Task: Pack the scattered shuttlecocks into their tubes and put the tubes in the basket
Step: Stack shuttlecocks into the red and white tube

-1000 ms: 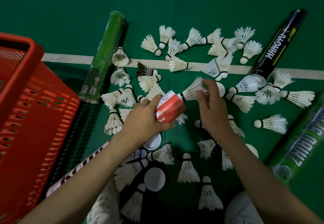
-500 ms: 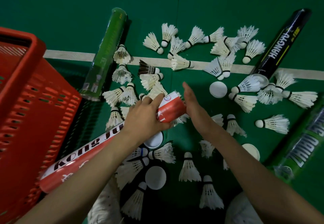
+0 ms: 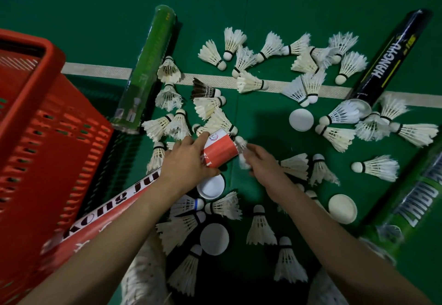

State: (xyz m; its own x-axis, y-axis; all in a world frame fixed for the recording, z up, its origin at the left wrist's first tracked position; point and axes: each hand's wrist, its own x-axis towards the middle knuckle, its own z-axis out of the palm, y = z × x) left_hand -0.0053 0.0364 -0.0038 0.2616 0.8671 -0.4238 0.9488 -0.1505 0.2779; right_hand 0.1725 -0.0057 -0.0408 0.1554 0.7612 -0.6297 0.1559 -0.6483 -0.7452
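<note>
Surface: green court floor (image 3: 263,6) with a white line (image 3: 95,70) across it; dim light, no walls in view.

Containers, L→R:
- Red basket (image 3: 33,89) at the left edge. Its inside is barely in view, so I can't tell the contents.
- Red-and-white tube (image 3: 220,148) lies diagonally, with its far end beside the basket and its open mouth at centre. The left hand (image 3: 189,161) grips it just behind the mouth, fingers wrapped round. Contents not visible.
- Dark green tube (image 3: 148,70) lies across the line, just right of the basket.
- Black HANGYU tube (image 3: 392,56) is upper right, with a shuttlecock (image 3: 344,113) at its open near end.
- Bright green tube (image 3: 418,197) is at the right edge.
- Four white caps lie loose on the floor: (image 3: 211,185), (image 3: 214,239), (image 3: 301,119), (image 3: 342,208).

Loose shuttlecocks are scattered all over between the tubes. One is dark-feathered (image 3: 203,89); the rest are white.

The right hand (image 3: 263,161) is just off the red-and-white tube's mouth, fingers curled. White feathers (image 3: 241,144) there are motion-blurred, so I can't tell whether it grips one.

Diff vs 0.5 s ago: the right hand was flat against the mouth and is now pulled slightly back and curled. The shuttlecock it held at the mouth 1 s ago is out of sight. Left-hand grip unchanged.
</note>
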